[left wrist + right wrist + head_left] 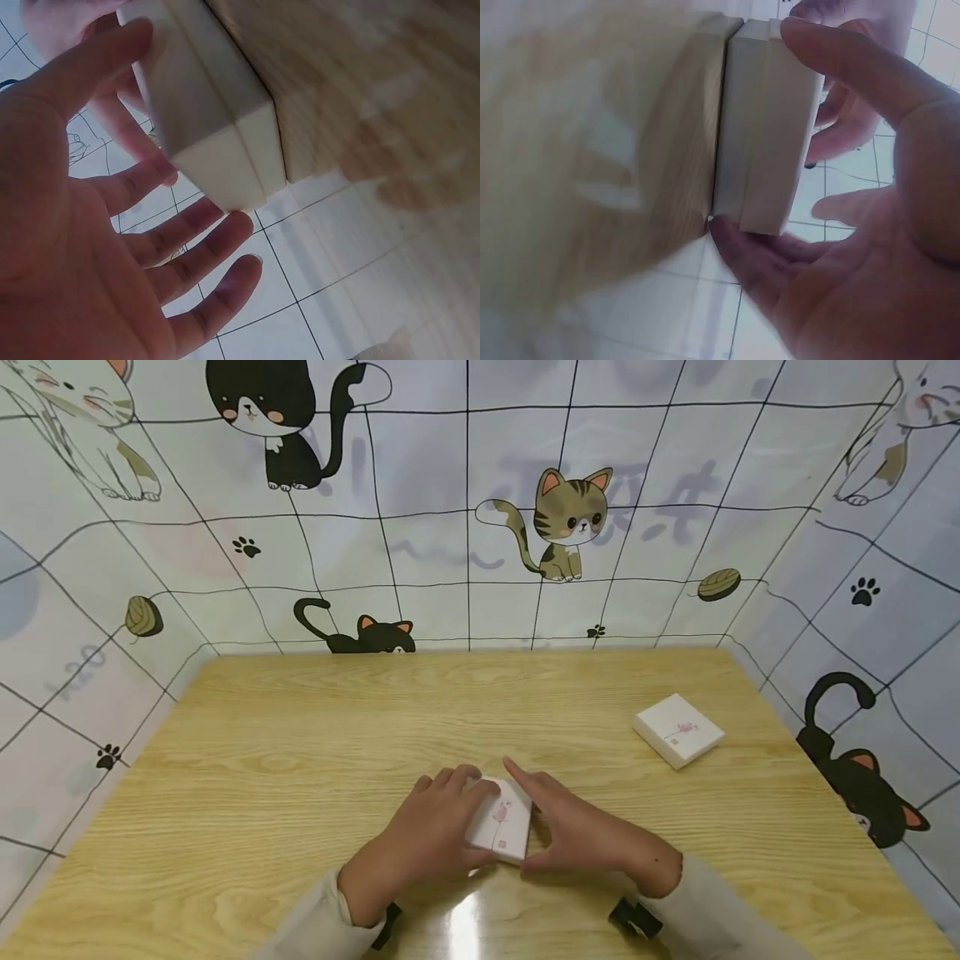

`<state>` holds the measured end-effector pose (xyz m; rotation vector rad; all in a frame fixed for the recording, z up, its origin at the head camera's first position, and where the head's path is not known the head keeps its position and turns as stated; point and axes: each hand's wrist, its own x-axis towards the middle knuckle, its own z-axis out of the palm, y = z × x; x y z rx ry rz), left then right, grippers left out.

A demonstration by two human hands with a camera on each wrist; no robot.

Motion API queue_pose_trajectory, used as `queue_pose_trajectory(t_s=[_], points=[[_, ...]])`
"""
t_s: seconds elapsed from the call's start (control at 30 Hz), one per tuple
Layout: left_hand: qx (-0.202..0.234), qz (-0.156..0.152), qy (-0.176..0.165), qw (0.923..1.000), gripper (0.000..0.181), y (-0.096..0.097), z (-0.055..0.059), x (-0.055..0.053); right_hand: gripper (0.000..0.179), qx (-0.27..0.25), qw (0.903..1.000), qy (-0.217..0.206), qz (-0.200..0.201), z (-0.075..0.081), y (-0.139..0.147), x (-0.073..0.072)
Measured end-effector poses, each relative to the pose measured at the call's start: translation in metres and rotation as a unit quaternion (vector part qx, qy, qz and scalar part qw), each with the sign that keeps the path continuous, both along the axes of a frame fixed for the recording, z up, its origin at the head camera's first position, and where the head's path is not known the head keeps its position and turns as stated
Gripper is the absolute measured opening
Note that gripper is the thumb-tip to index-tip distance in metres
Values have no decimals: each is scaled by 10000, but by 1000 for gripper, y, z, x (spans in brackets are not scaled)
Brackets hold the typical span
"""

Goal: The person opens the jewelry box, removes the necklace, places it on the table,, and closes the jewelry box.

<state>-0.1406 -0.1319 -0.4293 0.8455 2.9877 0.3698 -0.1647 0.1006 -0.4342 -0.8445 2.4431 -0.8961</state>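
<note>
A small square white box point(501, 823) with a pink flower print lies flat on the wooden table, between both hands. From its left side, my left hand point(438, 827) holds it, thumb at the near edge and fingers reaching over toward the far edge. My right hand point(581, 827) spans the right side, thumb at the near right corner and index finger by the far one. In the left wrist view a seam runs along the side of the box point(217, 112). The right wrist view shows fingertips point(731, 232) touching the far end of the box point(769, 127).
A second white box point(678, 731) with a similar pink print sits at the back right of the table point(337, 718). Cat-patterned sheeting point(435, 552) with grid lines rises behind the table and along both sides.
</note>
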Motion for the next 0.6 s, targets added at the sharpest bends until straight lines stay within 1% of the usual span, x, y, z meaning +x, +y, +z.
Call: queue_pose_trajectory(t_s=[0.17, 0.33, 0.43, 0.6], points=[[-68, 54, -105, 9999, 88, 0, 1, 1, 124, -119, 9999, -66, -25, -3, 0, 2], [-210, 55, -219, 9995, 100, 1, 1, 2, 120, -314, 9979, -503, 251, -4, 3, 1], [-286, 41, -337, 9990, 100, 0, 1, 3, 119, -487, 9956, -717, 367, -6, 5, 1], [-192, -74, -483, 9986, 94, -1, 0, 4, 118, -702, 9932, -799, 466, -9, 7, 2]])
